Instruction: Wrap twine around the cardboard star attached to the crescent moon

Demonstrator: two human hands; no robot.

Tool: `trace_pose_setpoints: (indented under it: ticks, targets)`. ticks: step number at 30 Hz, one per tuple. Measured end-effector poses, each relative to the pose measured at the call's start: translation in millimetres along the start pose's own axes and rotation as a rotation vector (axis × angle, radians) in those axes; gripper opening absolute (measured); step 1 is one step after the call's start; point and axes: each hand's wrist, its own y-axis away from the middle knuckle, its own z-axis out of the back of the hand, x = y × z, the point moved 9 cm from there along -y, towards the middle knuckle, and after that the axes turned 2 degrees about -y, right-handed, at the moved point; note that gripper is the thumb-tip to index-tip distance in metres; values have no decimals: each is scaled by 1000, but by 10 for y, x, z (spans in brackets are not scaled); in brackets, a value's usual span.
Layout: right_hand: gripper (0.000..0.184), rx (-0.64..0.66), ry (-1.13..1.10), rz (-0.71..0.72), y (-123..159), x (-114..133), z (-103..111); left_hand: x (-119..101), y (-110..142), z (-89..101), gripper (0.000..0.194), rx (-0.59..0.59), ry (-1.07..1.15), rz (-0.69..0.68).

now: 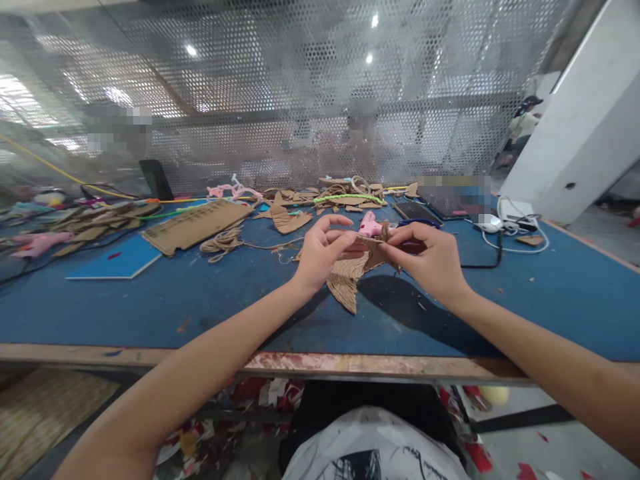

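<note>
Between my hands is a cardboard piece (346, 273) faced with rows of twine, its curved, pointed lower end hanging over the blue table. My left hand (323, 252) pinches the twine at the piece's upper edge, thumb against fingers. My right hand (425, 257) grips the cardboard at its right side with thumb and forefinger. A loose bundle of twine (221, 244) lies to the left, and a strand runs from it toward my left hand. Just behind my fingers shows a pink glue gun (370, 225), partly hidden.
Cardboard scraps (295, 198) are heaped at the back, near a large cardboard sheet (200, 223). A blue board (115, 260) and another pink glue gun (43, 244) lie left. At right are a dark tablet (453, 203) and white cables (525, 248). A perforated metal screen (300, 87) stands behind.
</note>
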Motion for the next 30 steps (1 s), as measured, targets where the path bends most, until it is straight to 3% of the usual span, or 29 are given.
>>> trace_pose_setpoints:
  ticks: [8, 18, 30]
  targets:
    - [12, 7, -14, 37, 22, 43, -7, -48, 39, -75, 43, 31, -19, -57]
    - [8, 6, -23, 164, 50, 119, -9, -69, 70, -79, 38, 35, -16, -111]
    - [11, -26, 8, 133, 56, 127, 6, -67, 68, -81, 36, 35, 2, -105]
